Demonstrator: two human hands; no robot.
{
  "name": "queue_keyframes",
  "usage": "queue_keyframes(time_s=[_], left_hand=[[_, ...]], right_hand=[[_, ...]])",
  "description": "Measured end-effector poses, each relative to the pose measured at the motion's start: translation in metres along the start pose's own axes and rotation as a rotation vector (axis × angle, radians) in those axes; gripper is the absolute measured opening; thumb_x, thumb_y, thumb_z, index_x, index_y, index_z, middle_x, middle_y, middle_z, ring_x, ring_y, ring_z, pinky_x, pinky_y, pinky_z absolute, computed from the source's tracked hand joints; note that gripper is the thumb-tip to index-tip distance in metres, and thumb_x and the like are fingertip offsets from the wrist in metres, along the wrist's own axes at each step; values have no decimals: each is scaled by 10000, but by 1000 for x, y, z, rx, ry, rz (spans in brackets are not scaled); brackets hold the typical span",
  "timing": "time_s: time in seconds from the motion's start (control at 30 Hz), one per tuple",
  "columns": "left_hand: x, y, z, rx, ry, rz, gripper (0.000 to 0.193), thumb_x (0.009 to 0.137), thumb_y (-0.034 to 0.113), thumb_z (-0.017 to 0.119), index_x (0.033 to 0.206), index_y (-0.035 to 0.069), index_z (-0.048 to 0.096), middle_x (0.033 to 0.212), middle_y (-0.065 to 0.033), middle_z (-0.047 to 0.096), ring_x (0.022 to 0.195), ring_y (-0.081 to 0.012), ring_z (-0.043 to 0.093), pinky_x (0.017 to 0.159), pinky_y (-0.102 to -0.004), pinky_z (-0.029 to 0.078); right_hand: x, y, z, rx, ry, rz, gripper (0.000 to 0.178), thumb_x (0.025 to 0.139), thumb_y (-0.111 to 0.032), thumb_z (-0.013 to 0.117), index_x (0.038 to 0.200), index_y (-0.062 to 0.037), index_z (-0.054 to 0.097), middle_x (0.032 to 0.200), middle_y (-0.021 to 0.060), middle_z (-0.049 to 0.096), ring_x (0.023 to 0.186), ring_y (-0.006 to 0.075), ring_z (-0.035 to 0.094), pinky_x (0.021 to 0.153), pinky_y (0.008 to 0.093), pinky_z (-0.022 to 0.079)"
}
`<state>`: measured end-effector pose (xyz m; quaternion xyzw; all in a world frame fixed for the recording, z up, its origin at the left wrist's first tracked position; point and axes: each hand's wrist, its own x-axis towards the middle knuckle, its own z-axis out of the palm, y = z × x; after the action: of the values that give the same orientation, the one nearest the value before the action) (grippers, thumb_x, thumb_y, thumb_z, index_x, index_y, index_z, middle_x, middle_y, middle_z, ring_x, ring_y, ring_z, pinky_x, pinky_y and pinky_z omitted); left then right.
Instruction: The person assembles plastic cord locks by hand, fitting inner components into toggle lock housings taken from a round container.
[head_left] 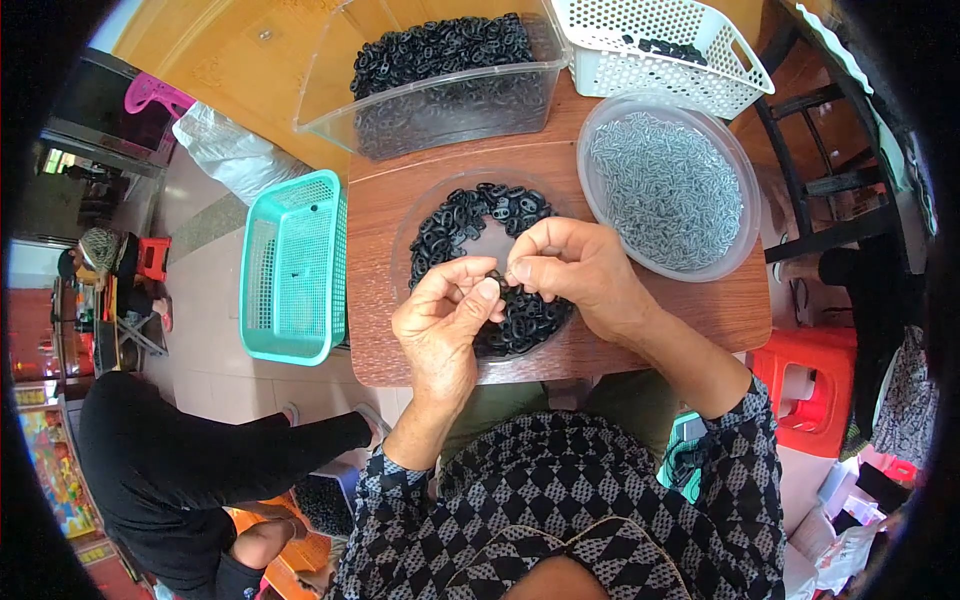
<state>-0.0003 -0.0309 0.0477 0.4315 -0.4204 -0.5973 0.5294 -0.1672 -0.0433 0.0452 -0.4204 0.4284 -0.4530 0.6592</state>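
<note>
Diamond-patterned sleeved top (590,490) closest; beyond it, left hand (448,310) and right hand (585,272) meet fingertip to fingertip.
In the head view, the left thumb and fingers are clamped on a small black piece (503,284) above the round tray (487,243), by the worktop's (372,345) near edge; the right thumb and forefinger pinch together, contents too small to tell. Best, I judge, to keep the left grip firm, the right fingertips square, and both low over the tray.

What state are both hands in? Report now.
Left hand: closed, pinching a small black part.
Right hand: closed in a pinch; anything held cannot be told.
</note>
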Motion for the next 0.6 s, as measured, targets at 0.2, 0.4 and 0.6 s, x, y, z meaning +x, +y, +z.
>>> queue_keyframes(time_s=[0.2, 0.4, 0.6], left_hand=[[-4, 3, 0, 50, 30, 22, 180, 816, -42, 642, 992, -73, 622, 822, -85, 623, 645, -121, 578, 579, -242, 502], [-4, 2, 2, 88, 23, 32, 180, 812, -43, 646, 988, -74, 625, 798, -78, 622, 648, -108, 574, 580, -230, 501], [-4, 1, 1, 113, 17, 57, 176, 815, -43, 644, 988, -72, 626, 799, -74, 623, 656, -101, 577, 580, -229, 505]], right_hand=[[0, 1, 4, 53, -15, -30, 81, 814, -60, 654, 862, -12, 609, 798, 0, 611, 711, 42, 539, 601, 190, 429], [-2, 4, 2, 145, 21, -37, 145, 796, -35, 686, 915, -13, 606, 831, 3, 613, 735, 51, 563, 630, 193, 449], [-2, 9, 5, 156, 55, -64, 169, 787, -22, 691, 935, -10, 609, 851, 16, 619, 765, 62, 577, 676, 202, 473]])
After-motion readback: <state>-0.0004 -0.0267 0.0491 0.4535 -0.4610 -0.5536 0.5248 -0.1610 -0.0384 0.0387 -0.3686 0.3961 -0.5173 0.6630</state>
